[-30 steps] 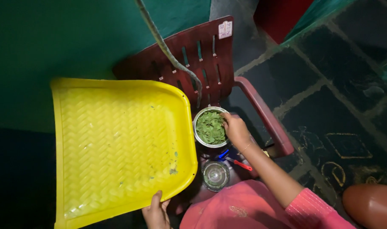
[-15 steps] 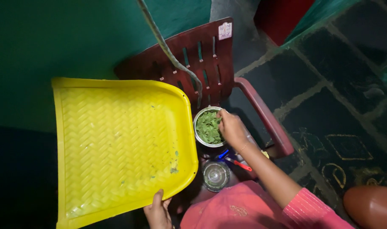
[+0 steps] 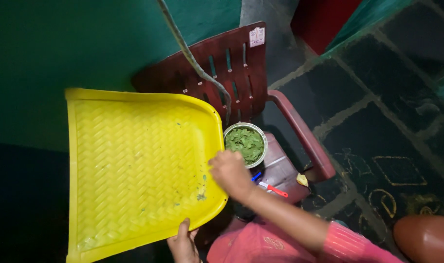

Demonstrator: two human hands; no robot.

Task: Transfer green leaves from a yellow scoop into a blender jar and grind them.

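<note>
**Sweeping the last green bits off the yellow tray**

Broadly, we start with the biggest thing: the yellow woven-pattern plastic tray [image 3: 134, 170] fills the left half of the view, tilted over a dark red plastic chair [image 3: 241, 73]. On the chair seat, just beside the tray's right rim, stands a round steel bowl [image 3: 246, 144] full of chopped green leaves [image 3: 246, 142]. A few green scraps [image 3: 200, 196] cling to the tray near its lower right corner.

Our left hand [image 3: 183, 242] grips the tray's bottom edge, fingers hooked under it and thumb on top. Our right hand [image 3: 230, 171] rests on the tray's right rim, between the scraps and the bowl, fingers loosely curled; we cannot tell whether they pinch any leaf.

As we judge it, doing this well means keeping the tray tipped toward the bowl, its rim close over the bowl's mouth, and brushing with flat fingertips from the scraps outward, so that none drop onto the seat, where small red and blue items [image 3: 270, 187] lie.
</note>
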